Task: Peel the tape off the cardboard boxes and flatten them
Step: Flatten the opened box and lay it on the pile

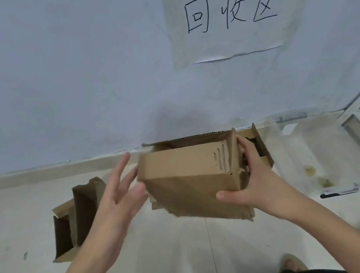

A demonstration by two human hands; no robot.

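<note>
Head view: we are gripping the box (189,177) at its right end with our right hand (251,184), in the air over the floor (191,251); our left hand (115,197) is hovering just beside it, fingers spread. Another box (76,217) is lying further left, by the wall (72,82).

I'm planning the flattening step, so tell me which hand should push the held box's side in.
Probably the left hand. It is open, fingers straight, beside the box's left side and holding nothing. The right hand grips the box's right end, thumb underneath, and seems to carry it, so it should keep holding.
</note>
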